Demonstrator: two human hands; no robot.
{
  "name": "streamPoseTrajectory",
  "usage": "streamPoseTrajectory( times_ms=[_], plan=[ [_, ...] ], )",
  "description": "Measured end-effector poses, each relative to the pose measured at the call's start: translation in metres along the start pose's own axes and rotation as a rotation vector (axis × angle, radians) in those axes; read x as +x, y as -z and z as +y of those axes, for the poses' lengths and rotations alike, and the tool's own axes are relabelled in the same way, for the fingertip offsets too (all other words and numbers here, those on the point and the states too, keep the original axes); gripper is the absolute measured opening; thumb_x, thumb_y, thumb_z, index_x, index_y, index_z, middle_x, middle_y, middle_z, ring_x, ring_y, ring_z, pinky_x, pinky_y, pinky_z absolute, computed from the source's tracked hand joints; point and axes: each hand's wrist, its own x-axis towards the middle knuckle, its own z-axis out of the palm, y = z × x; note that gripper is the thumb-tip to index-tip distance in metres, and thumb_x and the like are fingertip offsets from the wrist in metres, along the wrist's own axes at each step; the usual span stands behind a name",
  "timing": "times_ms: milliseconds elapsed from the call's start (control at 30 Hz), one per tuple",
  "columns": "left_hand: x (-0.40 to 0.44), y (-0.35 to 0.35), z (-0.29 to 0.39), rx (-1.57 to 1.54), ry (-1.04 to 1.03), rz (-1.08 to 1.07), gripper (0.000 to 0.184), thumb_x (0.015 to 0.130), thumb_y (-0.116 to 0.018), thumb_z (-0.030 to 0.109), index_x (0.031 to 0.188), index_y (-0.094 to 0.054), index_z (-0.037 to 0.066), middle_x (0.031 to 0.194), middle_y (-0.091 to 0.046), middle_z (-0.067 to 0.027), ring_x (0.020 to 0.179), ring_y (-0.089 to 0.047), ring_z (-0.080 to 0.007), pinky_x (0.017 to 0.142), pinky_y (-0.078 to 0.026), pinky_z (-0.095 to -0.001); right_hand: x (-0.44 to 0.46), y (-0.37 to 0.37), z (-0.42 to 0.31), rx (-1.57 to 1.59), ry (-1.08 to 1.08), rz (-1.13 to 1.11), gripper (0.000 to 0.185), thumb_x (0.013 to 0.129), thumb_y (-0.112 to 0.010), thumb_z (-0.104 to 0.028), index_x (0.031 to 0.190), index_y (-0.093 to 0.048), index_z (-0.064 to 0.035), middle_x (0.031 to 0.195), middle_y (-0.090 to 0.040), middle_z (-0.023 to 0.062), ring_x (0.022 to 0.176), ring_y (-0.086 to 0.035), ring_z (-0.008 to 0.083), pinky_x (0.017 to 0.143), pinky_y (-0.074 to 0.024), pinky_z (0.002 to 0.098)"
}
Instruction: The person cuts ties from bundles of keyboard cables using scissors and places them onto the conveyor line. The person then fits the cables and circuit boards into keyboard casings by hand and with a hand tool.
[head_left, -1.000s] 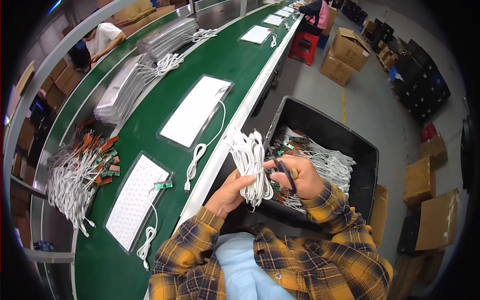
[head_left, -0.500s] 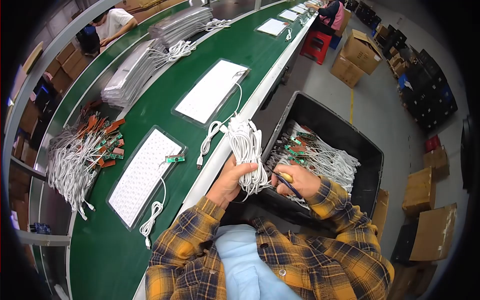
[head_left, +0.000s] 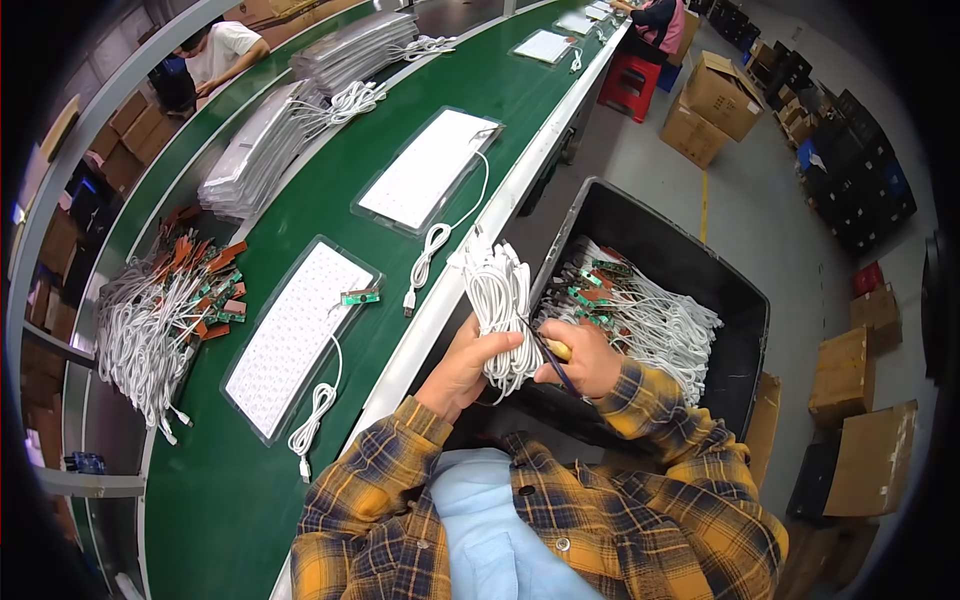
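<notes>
A thick bundle of white cables is gripped in my left hand, beside the white edge of the green belt. My right hand is closed around a dark-handled tool with a yellowish part, its tip against the bundle's right side. Below and right of the hands, a black bin holds many white cables with green and orange circuit boards. On the belt lie a white keyboard sheet with a small green board and another white sheet, each with a coiled cable.
Left on the belt's side is a heap of cables with boards. Stacked clear-wrapped sheets stand behind it. Across the belt a person leans over; another sits on a red stool. Cardboard boxes stand on the floor.
The sheets on the belt shift in view, lately up and to the right relative to my hands. My right hand has brought the tool's tip against the cable bundle.
</notes>
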Motion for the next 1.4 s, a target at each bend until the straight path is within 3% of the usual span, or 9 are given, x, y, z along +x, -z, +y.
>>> streamPoseTrajectory(
  times_ms=[300,467,600,900,1167,1200,1233,1367,1400],
  plan=[
    [0.002,0.018,-0.015,-0.146,0.087,-0.09,0.048,0.085,-0.062,0.007,0.129,-0.047,-0.003,0.111,-0.064,-0.013,0.088,-0.066,-0.0162,0.076,-0.053,-0.0236,-0.001,-0.017,0.013,-0.089,0.097,0.141,0.046,0.084,-0.074,-0.044,0.073,-0.051,-0.0051,0.064,-0.057,0.0041,0.053,-0.05,0.0201,0.051,-0.0397,0.0301],
    [0.005,0.03,-0.026,-0.247,0.126,-0.133,0.055,0.084,-0.06,0.008,0.137,-0.046,-0.003,0.112,-0.064,-0.0142,0.093,-0.065,-0.0178,0.079,-0.054,-0.0256,-0.011,-0.011,0.007,0.507,-0.185,-0.039,0.036,0.085,-0.075,-0.035,0.075,-0.057,-0.0054,0.06,-0.055,0.0033,0.051,-0.051,0.0188,0.05,-0.0407,0.0277],
    [0.001,0.041,-0.031,-0.297,0.104,-0.135,0.058,0.085,-0.059,0.008,0.141,-0.043,-0.002,0.115,-0.064,-0.0151,0.095,-0.066,-0.018,0.079,-0.054,-0.0268,0.0,-0.018,-0.011,0.095,0.06,0.356,0.02,0.083,-0.077,-0.018,0.079,-0.063,-0.0038,0.069,-0.057,0.0048,0.057,-0.051,0.0166,0.054,-0.0397,0.0251],
    [-0.049,0.056,-0.037,-0.254,0.061,-0.221,0.051,0.086,-0.059,0.008,0.135,-0.047,-0.005,0.115,-0.065,-0.0167,0.094,-0.067,-0.0211,0.079,-0.056,-0.0296,-0.005,-0.074,-0.032,-0.328,0.331,0.604,0.013,0.077,-0.073,-0.005,0.083,-0.062,-0.003,0.076,-0.06,0.0051,0.057,-0.052,0.0207,0.054,-0.0432,0.0298],
    [-0.063,0.064,-0.038,-0.318,0.002,-0.474,0.063,0.085,-0.061,0.011,0.144,-0.038,0.003,0.121,-0.06,-0.0194,0.099,-0.065,-0.0256,0.081,-0.056,-0.0338,-0.026,-0.027,0.024,0.491,0.096,0.997,0.01,0.09,-0.047,0.0,0.089,-0.056,-0.0068,0.067,-0.056,-0.0005,0.055,-0.048,0.0096,0.053,-0.0439,0.0252],
    [-0.063,0.066,-0.038,-0.312,0.005,-0.477,0.066,0.084,-0.062,0.012,0.145,-0.037,0.004,0.122,-0.06,-0.0195,0.099,-0.064,-0.0261,0.081,-0.056,-0.034,-0.043,-0.006,0.046,0.284,0.128,1.086,0.01,0.092,-0.047,-0.002,0.089,-0.056,-0.0066,0.067,-0.056,0.0005,0.056,-0.048,0.0102,0.052,-0.0434,0.0259],
    [-0.064,0.069,-0.039,-0.305,0.01,-0.48,0.069,0.084,-0.062,0.012,0.146,-0.035,0.005,0.122,-0.059,-0.0196,0.099,-0.064,-0.0265,0.081,-0.056,-0.0342,-0.062,0.017,0.068,0.628,0.187,1.204,0.009,0.092,-0.05,-0.003,0.089,-0.057,-0.0068,0.069,-0.058,0.0012,0.056,-0.048,0.0106,0.052,-0.0434,0.026],
    [-0.067,0.066,-0.033,-0.286,-0.006,-0.426,0.08,0.08,-0.066,0.015,0.15,-0.03,0.008,0.118,-0.06,-0.0178,0.095,-0.064,-0.0268,0.081,-0.055,-0.0346,-0.216,0.103,0.118,-0.683,-0.236,1.622,0.005,0.094,-0.057,-0.011,0.09,-0.059,-0.0077,0.077,-0.066,0.0041,0.067,-0.061,0.0198,0.065,-0.0506,0.0336],
    [-0.067,0.064,-0.032,-0.279,-0.015,-0.397,0.084,0.079,-0.068,0.017,0.152,-0.028,0.009,0.116,-0.06,-0.0168,0.093,-0.064,-0.0266,0.08,-0.055,-0.0347,-0.258,0.114,0.116,-0.951,-0.581,1.69,0.005,0.095,-0.058,-0.013,0.094,-0.06,-0.0083,0.082,-0.068,0.006,0.073,-0.065,0.0235,0.068,-0.0527,0.0361]
  ],
)
